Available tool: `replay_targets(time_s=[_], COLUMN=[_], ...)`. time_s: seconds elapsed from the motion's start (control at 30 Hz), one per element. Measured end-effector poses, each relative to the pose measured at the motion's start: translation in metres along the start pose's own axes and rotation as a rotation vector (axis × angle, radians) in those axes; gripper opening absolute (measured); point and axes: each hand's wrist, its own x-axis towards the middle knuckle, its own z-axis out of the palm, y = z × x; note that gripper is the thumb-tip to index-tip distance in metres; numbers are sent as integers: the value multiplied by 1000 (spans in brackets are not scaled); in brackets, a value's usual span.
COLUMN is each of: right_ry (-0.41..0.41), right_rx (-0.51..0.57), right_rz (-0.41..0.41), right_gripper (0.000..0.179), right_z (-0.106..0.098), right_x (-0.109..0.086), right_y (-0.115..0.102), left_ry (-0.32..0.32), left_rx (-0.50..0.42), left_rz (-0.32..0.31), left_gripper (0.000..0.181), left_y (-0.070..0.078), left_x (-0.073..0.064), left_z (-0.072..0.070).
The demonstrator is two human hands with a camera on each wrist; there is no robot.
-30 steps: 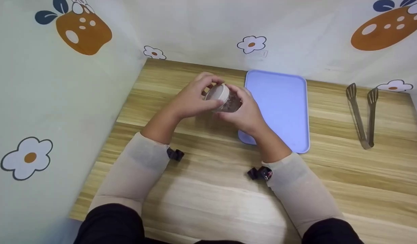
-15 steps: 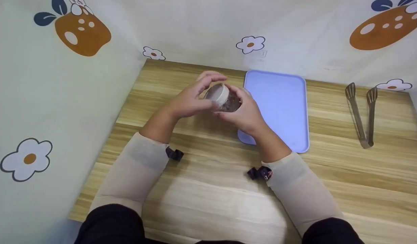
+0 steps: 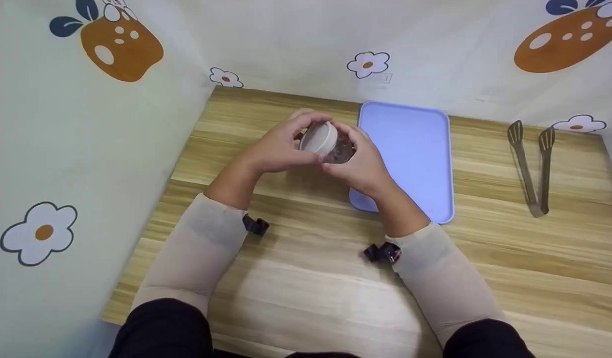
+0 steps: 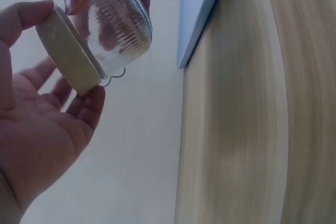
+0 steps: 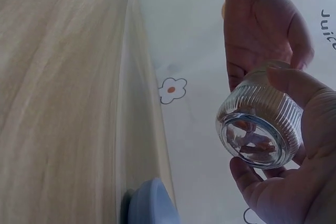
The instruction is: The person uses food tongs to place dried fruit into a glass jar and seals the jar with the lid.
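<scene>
A ribbed clear glass jar with a pale lid is held tilted above the table, lid towards the left. My left hand grips the lid's rim between thumb and fingers; in the left wrist view the lid sits on the jar's mouth. My right hand wraps round the glass body. In the right wrist view the base of the jar faces the camera, and fingers show through the glass. I cannot tell whether the jar holds anything.
A light blue-purple tray lies just right of the hands on the wooden table. Metal tongs lie farther right, with their arms spread. Patterned walls border the table at the back and left.
Half a second ago the left fingers were spread wider and lifted off the lid's far side; they now grip its rim again. The right hand keeps its hold on the jar.
</scene>
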Motion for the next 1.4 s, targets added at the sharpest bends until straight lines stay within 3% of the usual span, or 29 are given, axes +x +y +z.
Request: replay_targets(time_s=[0.17,0.4,0.67,0.8,1.0,1.2,1.4], right_ry=[-19,-38,-35,-17,-24,-22,-12], right_rx=[21,12,170,255,390,440,277], right_rz=[3,11,-6,-21,-54,-50,-31], right_gripper=[99,101,92,90,86,85,83], right_z=[0,-1,-3,-5,-7,-8,-14], right_x=[-1,-2,0,2,4,5,8], right_y=[-2,-4,1,3,4,5,12], left_ry=[-39,-43,2,30,47,98,141], left_rx=[-103,-192,-247,-371,-522,-486,-322], left_rz=[76,139,86,59,-6,-27,-80], left_gripper=[74,67,87,95,91,82,82], left_y=[-4,-8,-12,-18,-25,-30,-35], left_x=[-1,2,-2,-5,-9,-7,-3], left_z=[-2,0,5,9,20,30,29])
